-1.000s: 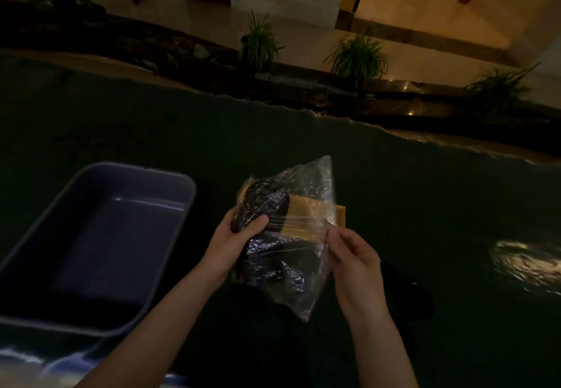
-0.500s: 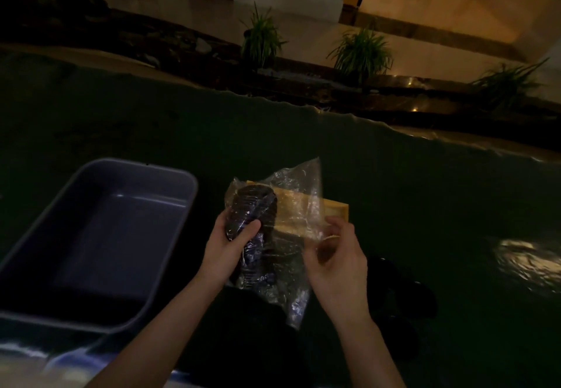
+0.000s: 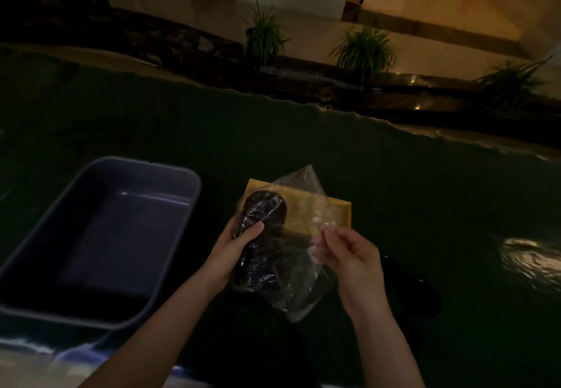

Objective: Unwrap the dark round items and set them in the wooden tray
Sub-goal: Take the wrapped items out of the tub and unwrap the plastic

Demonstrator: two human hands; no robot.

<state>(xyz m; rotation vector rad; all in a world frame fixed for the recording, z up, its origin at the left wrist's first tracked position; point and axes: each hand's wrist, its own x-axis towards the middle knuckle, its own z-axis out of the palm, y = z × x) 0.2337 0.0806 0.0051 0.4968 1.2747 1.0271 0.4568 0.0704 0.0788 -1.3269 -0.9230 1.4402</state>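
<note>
My left hand (image 3: 235, 243) grips a stack of dark round items (image 3: 264, 230) still covered in clear plastic wrap (image 3: 299, 284). My right hand (image 3: 349, 255) pinches a loose edge of that wrap and holds it out to the right, so the film hangs open between the two hands. A shallow wooden tray (image 3: 340, 213) lies on the dark table just behind the hands, partly hidden by the film. How many items the stack holds is too dark to tell.
A grey plastic tub (image 3: 100, 236) stands on the left of the dark table (image 3: 394, 190). More dark shapes (image 3: 406, 290) lie right of my right wrist. The table's far edge meets a ledge with potted plants (image 3: 264, 35).
My right hand has pulled the wrap's edge to the right, away from the stack. The film has opened out and the tray shows more behind it. My left hand has kept its grip.
</note>
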